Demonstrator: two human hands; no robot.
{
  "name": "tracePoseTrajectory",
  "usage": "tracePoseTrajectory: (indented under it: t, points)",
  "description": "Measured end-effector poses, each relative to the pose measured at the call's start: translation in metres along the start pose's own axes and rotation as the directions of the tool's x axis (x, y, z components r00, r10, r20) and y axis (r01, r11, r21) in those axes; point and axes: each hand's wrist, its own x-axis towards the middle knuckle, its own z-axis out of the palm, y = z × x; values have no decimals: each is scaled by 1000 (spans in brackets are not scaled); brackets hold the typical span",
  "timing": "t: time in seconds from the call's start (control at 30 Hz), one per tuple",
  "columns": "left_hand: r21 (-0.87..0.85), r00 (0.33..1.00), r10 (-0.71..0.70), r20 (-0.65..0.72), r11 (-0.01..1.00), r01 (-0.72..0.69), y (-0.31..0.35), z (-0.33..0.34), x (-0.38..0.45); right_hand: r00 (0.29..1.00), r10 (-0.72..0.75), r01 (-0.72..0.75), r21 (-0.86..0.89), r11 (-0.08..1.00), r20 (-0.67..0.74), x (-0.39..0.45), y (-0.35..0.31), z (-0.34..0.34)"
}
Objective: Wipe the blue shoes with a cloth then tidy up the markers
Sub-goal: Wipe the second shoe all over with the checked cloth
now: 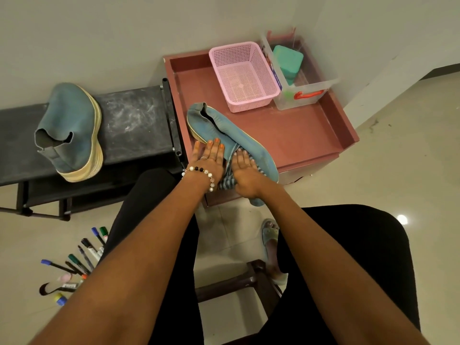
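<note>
My left hand (207,158) lies flat on the blue shoe (231,138), fingers (216,145) straight, pressing it down near the heel end, not curled round anything. My right hand (245,174) presses the striped cloth (227,180) against the shoe's side toward the toe; fingers mostly straight over the cloth, w/ the cloth bunched under the palm and hanging off the near edge.

This shoe lies on its side on the red surface (298,135), at the front-left corner, heel pointing away from me, toe sticking past the near edge. It's a dusty, faded blue fabric slip-on w/ a pale woven sole edge showing at the heel.

2nd blue shoe (72,130) sits apart on the black bench (134,120) to the left, opening facing me, thick cream platform sole on its right side; same worn blue upper.

Markers (79,260) are scattered on the floor at lower left beside my leg: blue, green & black caps, lying at mixed angles, some overlapping.

At the back of the red surface: pink basket (245,75) & just beside it a clear plastic box (303,80) holding a teal item.
</note>
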Motion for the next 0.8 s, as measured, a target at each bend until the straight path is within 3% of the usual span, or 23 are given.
tracePoseTrajectory:
  t: [0.1, 0.2, 0.33, 0.4, 0.47, 0.53, 0.57, 0.6, 0.63, 0.67, 0.7, 0.73, 0.77, 0.8]
  points:
    - [6, 1000, 4, 11, 1000, -4, 0, -1, 0, 999, -28, 29, 50, 998, -28, -3, 4, 5]
    - [-16, 1000, 4, 18, 1000, -4, 1, 0, 1, 995, -94, 92, 64, 994, 30, -20, 13, 8]
    - [-26, 1000, -3, -13, 1000, 2, 0, 2, 0, 984, -167, 179, 398, 900, -65, -46, 38, -1]
    - [-38, 999, -1, -32, 999, 0, 0, 2, 1, 980, -22, 157, 707, 690, -196, -59, 47, -12]
    - [-84, 998, -10, -60, 996, 5, 1, -1, 1, 941, 243, 159, 943, 292, -234, -71, 49, -22]
    - [-194, 983, -40, -179, 981, 4, 6, -10, -2, 899, 394, 244, 966, -88, -191, -82, 54, -31]
    - [-299, 956, -75, -284, 954, -14, 9, -17, -6, 899, 396, 299, 923, -244, -186, -86, 57, -35]
    - [-478, 915, -135, -381, 876, -70, 13, -23, -11, 907, 375, 335, 868, -366, -192, -89, 59, -38]
    - [-695, 888, -198, -415, 699, -169, 17, -31, -18, 920, 339, 341, 825, -450, -195, -92, 59, -41]
    - [-868, 898, -221, -381, 420, -265, 22, -39, -28, 935, 290, 330, 796, -508, -202, -93, 59, -45]
    - [-940, 927, -168, -335, 127, -317, 27, -45, -37, 948, 231, 315, 775, -549, -221, -95, 56, -47]
    - [-946, 950, -82, -302, -97, -309, 31, -48, -44, 954, 169, 300, 767, -567, -249, -96, 54, -49]
    - [-933, 960, 5, -282, -234, -273, 34, -51, -50, 953, 118, 297, 774, -559, -280, -97, 51, -50]
    - [-925, 963, 66, -259, -303, -228, 36, -50, -52, 946, 82, 308, 788, -532, -314, -97, 47, -50]
